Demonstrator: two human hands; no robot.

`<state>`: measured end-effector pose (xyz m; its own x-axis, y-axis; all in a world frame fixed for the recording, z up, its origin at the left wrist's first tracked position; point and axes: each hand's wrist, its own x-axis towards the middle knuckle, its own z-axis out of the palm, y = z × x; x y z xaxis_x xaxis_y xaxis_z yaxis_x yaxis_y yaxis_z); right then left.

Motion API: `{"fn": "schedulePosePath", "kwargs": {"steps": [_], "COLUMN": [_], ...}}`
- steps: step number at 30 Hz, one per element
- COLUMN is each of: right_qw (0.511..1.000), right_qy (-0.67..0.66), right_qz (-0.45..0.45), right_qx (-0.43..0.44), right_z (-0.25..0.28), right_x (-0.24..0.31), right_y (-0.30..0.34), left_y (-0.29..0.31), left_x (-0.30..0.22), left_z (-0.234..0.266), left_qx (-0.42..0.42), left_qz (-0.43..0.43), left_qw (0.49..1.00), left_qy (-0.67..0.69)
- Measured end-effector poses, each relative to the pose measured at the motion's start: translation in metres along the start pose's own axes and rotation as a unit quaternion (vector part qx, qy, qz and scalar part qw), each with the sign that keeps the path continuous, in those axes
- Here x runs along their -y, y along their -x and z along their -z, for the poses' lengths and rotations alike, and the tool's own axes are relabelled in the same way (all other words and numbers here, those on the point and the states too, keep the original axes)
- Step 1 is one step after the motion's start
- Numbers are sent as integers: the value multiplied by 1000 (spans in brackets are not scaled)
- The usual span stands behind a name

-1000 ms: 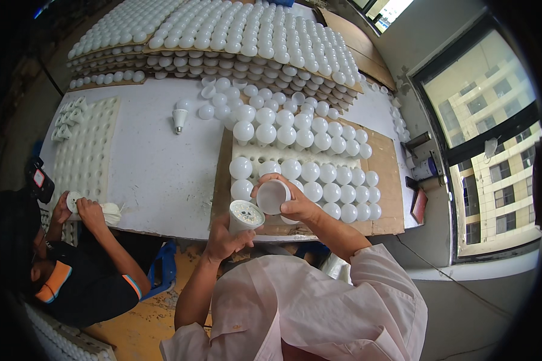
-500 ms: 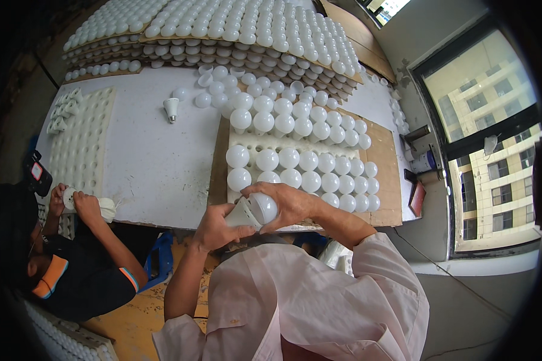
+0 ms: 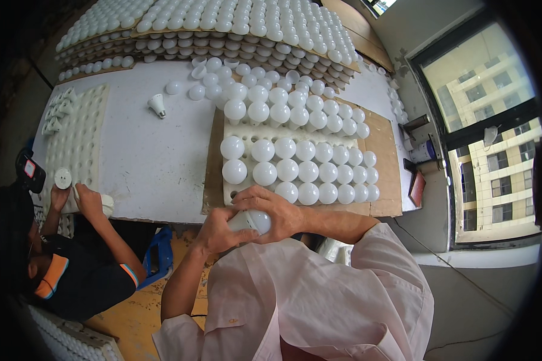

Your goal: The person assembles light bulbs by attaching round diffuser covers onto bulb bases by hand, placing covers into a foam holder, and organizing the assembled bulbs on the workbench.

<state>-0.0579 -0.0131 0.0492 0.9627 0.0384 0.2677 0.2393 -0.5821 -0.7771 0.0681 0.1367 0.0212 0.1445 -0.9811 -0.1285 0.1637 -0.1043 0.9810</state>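
Observation:
Just past the table's front edge, my two hands hold one white LED bulb between them. My left hand is closed round its housing. My right hand wraps over the glossy round cover from the right. Cover and housing now sit against each other, though fingers hide part of the seam. Beyond my hands, a pale foam tray carries rows of bulbs with round white covers. One bulb housing with a metal screw base lies alone on the white table.
Loose white domes are scattered behind the tray. Stacked boards of bulbs fill the table's back. To the left, a co-worker holds a round white part near another foam tray. A window is at right.
The cover and housing, tilted apart with a gap before, now meet in line. My right hand has closed further over the cover. My view has shifted slightly.

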Motion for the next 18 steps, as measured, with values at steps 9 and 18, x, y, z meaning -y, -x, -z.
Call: {"fn": "schedulePosePath", "kwargs": {"steps": [9,18], "right_qw": [999,996], "right_qy": [-38,-36], "right_qz": [7,58], "right_qx": [-9,-65], "right_z": [-4,-18], "right_x": [-7,-12], "right_y": [13,22], "left_y": [-7,-8], "left_x": [-1,-3], "left_z": [-9,-16], "left_qx": [-4,-18], "left_qz": [-21,-40], "left_qw": [994,990], "left_qy": [-107,-136]}}
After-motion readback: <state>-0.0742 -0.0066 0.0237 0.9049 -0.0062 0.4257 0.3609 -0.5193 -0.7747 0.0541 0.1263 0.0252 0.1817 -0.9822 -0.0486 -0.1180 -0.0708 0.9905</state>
